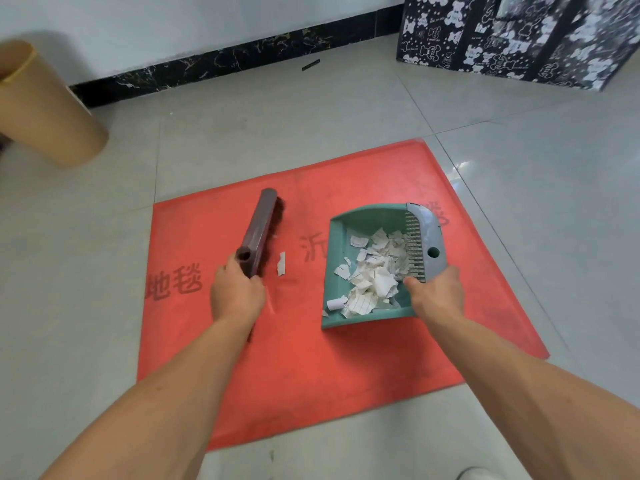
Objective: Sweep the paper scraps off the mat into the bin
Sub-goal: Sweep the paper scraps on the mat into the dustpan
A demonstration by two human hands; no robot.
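White paper scraps (372, 275) fill the dustpan (337, 237) my right grip (437, 293) clasps; one scrap (282, 265) lies on the mat (311, 358) beside my left grip (237, 292), clenched on the brush (259, 230).

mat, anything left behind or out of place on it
Yes: one paper scrap lies loose on the red mat, between the brush and the dustpan, while the other scraps sit piled in the pan.

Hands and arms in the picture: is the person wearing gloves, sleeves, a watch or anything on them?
No. Both the left hand and the right hand are bare, with no gloves, rings or watch showing. Both forearms are uncovered all the way to the picture's bottom edge, so no sleeve is visible. There are no bracelets, bands or markings on them either.
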